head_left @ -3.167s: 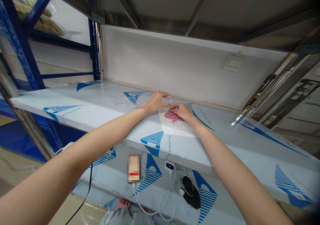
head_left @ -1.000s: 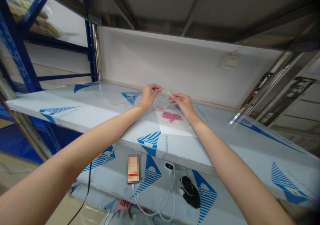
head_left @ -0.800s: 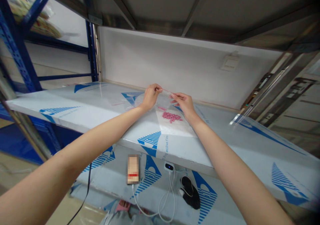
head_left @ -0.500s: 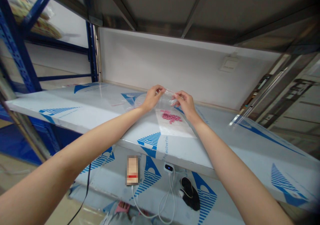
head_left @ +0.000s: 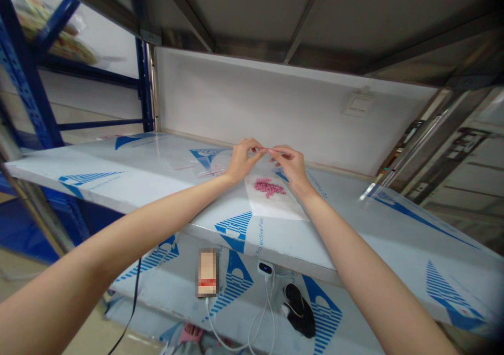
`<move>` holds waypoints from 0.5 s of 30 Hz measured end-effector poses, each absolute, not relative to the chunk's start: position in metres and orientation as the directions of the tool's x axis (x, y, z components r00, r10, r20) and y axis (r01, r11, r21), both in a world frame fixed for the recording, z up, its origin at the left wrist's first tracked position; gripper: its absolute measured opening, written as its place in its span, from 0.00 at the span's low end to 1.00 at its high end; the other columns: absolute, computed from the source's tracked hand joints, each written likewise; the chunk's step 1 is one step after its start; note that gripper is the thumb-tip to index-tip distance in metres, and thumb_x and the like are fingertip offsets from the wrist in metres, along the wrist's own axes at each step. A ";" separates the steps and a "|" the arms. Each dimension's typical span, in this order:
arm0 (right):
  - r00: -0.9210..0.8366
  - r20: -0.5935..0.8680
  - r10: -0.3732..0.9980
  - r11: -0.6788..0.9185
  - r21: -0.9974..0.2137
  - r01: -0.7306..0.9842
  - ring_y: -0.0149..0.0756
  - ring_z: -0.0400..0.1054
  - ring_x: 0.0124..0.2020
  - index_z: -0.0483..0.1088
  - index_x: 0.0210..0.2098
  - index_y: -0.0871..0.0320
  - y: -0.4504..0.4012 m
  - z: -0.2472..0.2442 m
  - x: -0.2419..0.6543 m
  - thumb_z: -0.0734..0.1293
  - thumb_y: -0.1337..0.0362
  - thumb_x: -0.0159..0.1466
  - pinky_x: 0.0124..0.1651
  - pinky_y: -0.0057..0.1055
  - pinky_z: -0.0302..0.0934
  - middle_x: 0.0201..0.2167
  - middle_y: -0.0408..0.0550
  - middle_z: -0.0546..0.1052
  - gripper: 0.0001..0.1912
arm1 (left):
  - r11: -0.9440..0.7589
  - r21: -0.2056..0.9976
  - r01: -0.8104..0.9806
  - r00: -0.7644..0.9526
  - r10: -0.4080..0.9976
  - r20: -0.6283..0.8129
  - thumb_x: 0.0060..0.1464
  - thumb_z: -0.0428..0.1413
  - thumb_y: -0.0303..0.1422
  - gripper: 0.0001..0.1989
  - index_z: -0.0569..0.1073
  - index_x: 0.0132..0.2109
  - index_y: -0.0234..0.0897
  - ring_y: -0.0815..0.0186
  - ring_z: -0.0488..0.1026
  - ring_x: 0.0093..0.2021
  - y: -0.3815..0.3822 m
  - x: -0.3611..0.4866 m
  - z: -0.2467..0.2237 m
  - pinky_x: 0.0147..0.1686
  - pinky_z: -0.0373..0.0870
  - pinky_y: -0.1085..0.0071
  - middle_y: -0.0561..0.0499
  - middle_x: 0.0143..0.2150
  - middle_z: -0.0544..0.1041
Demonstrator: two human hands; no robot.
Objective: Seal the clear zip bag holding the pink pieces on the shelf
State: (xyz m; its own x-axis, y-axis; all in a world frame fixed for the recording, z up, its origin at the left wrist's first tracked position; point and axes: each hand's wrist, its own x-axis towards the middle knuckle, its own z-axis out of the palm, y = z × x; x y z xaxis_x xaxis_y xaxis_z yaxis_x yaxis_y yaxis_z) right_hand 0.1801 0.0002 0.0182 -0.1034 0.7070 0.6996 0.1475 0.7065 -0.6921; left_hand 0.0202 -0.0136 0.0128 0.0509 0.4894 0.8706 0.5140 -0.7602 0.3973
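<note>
Head view, looking forward and down at my hands:

1. Left grip [head_left: 244, 160]: clenched. My thumb and fingertips pinch the upper edge of the clear plastic bag [head_left: 271, 200], at upper centre of the frame.
2. Right grip [head_left: 289, 165]: clenched on the same edge. My fingertips are just beside those of the left grip, and the thin film between them is hard to make out.
3. Bag position: the bag lies on the shelf [head_left: 118, 179] near the centre of the frame, below and slightly right of my hands. Its lower part rests flat, and its upper edge is raised to my fingers.
4. Contents: a cluster of pink pellets [head_left: 270, 187] lies inside the bag, directly below my right grip.
5. Shelf surface: the shelf is covered in white protective film [head_left: 326, 213] with blue printing. A flat piece of clear plastic [head_left: 185, 163] lies left of my left grip.
6. Behind the work area: a white back panel [head_left: 275, 97] with a switch plate [head_left: 358, 104] at upper right. A blue steel upright [head_left: 145, 82] stands at upper left.
7. Lower shelf, bottom centre: a blurred phone [head_left: 207, 273], a small device with a lit display [head_left: 265, 268], white cable [head_left: 268, 307] and a black object [head_left: 299, 310] that I cannot identify.
</note>
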 end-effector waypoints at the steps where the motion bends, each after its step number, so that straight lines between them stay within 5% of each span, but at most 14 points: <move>1: -0.104 0.716 0.691 0.722 -0.672 0.165 0.32 0.68 0.28 0.76 0.30 0.57 0.002 0.019 0.181 0.72 0.48 0.53 0.28 0.29 0.61 0.36 0.49 0.75 0.18 | -0.759 0.396 0.516 0.050 0.488 0.871 0.60 0.56 0.35 0.09 0.73 0.32 0.37 0.64 0.71 0.39 -0.014 0.021 0.012 0.45 0.67 0.66 0.49 0.34 0.77; 7: -0.123 0.779 0.616 0.776 -0.571 0.267 0.38 0.67 0.37 0.73 0.27 0.56 0.012 0.017 0.182 0.72 0.51 0.55 0.34 0.32 0.64 0.36 0.50 0.71 0.15 | -0.744 0.400 0.535 0.044 0.497 0.866 0.60 0.56 0.34 0.10 0.70 0.31 0.38 0.64 0.70 0.37 -0.012 0.022 0.007 0.43 0.66 0.67 0.50 0.33 0.75; 15: -0.146 0.748 0.647 0.757 -0.608 0.241 0.37 0.67 0.37 0.74 0.29 0.56 0.016 0.014 0.181 0.72 0.48 0.54 0.36 0.33 0.63 0.37 0.50 0.71 0.17 | -0.734 0.364 0.574 0.101 0.505 0.857 0.62 0.54 0.33 0.07 0.70 0.34 0.38 0.64 0.70 0.38 -0.011 0.021 0.006 0.44 0.64 0.67 0.50 0.35 0.75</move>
